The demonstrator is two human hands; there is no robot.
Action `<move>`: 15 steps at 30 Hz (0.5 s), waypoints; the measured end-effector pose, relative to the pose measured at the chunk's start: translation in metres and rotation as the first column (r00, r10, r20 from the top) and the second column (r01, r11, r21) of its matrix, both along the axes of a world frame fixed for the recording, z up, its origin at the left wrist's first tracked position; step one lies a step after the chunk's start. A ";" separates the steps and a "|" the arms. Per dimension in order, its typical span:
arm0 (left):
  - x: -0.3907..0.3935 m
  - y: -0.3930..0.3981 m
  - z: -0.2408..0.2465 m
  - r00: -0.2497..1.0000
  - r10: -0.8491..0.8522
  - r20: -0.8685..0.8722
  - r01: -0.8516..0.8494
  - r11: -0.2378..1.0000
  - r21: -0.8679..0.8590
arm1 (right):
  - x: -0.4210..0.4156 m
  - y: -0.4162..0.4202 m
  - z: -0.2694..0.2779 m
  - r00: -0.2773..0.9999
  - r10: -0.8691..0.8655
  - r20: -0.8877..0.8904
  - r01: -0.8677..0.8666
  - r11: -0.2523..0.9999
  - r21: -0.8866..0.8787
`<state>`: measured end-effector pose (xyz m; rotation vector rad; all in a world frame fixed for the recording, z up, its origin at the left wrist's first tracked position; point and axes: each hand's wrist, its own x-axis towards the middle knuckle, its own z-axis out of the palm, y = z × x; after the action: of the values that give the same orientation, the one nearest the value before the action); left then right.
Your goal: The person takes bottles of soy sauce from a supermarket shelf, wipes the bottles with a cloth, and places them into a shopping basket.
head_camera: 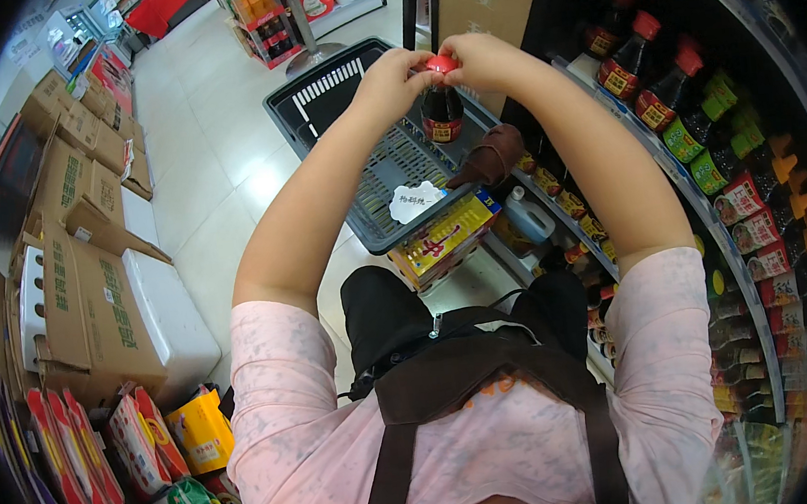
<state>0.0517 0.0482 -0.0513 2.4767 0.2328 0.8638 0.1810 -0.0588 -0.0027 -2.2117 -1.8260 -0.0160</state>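
Note:
Both my hands meet at the red cap of a dark sauce bottle (443, 115), which hangs upright over a grey plastic shopping basket (374, 241). My left hand (399, 79) pinches the cap from the left, and my right hand (477, 62) from the right. Below the bottle, a brown cloth (492, 154) lies over the basket's right edge. A white cloud-shaped card (413, 202) with handwriting is at the basket's near end. Under that end is a yellow and purple carton (445, 237).
Shelves on the right hold similar red-capped bottles (622, 74) and green-labelled bottles (685, 137). A clear jug (527, 219) stands low beside the basket. Cardboard boxes (98, 300) and a white foam box (167, 308) line the left. A drinks rack (261, 23) stands ahead.

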 end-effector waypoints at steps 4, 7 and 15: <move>0.007 -0.015 0.020 0.992 -0.033 0.120 0.034 0.999 -0.008 | 0.000 -0.024 0.032 1.000 -0.001 0.025 0.001 1.000 0.006; 0.015 -0.024 0.036 0.993 -0.090 0.083 0.093 0.995 -0.033 | 0.001 -0.043 0.051 0.996 -0.024 0.084 0.023 1.000 0.018; 0.048 -0.051 0.071 0.967 -0.185 0.173 0.175 0.982 0.070 | 0.017 -0.085 0.091 0.977 -0.100 0.186 0.082 0.991 0.103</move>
<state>0.1001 -0.0025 0.0199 2.4051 -0.0786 1.0181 0.1983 -0.1440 0.0878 -2.2926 -1.7750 -0.3379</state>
